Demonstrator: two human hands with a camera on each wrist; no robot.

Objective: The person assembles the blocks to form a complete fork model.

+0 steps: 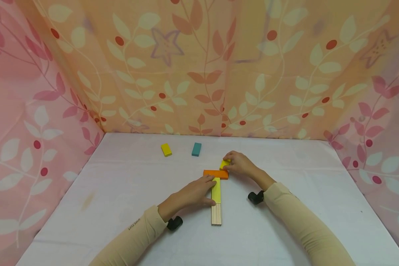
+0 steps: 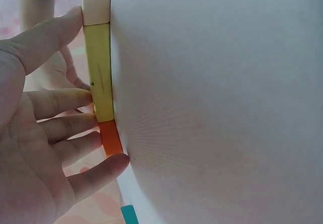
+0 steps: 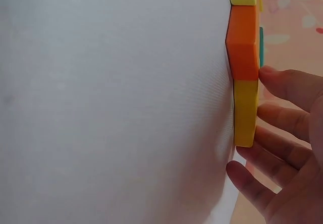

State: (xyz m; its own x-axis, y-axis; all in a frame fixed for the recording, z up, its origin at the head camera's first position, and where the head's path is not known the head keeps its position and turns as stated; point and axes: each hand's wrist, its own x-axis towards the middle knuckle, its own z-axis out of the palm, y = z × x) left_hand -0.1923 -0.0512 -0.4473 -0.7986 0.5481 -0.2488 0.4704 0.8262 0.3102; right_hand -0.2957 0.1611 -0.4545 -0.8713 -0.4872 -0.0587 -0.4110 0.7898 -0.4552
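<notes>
My right hand [image 1: 242,164] pinches a yellow block [image 1: 224,164] between thumb and fingers, its near end against the right part of an orange block [image 1: 216,173]. In the right wrist view the yellow block [image 3: 246,114] lies end to end with the orange block [image 3: 243,42]. Fingers spread and nearly straight, my left hand [image 1: 195,193] rests along the left side of a pale yellow block [image 1: 217,194]. Its thumb touches near the joint with a plain wooden block [image 1: 216,215], and its other fingertips reach the orange block. The wooden and pale yellow blocks form a line below the orange crosspiece.
Farther back on the white-covered table [image 1: 126,170] lie another yellow block [image 1: 166,150] and a teal block [image 1: 196,149]. Floral curtains [image 1: 203,74] enclose the back and both sides. A black wrist camera [image 1: 174,223] sits under the left wrist, another [image 1: 255,197] under the right.
</notes>
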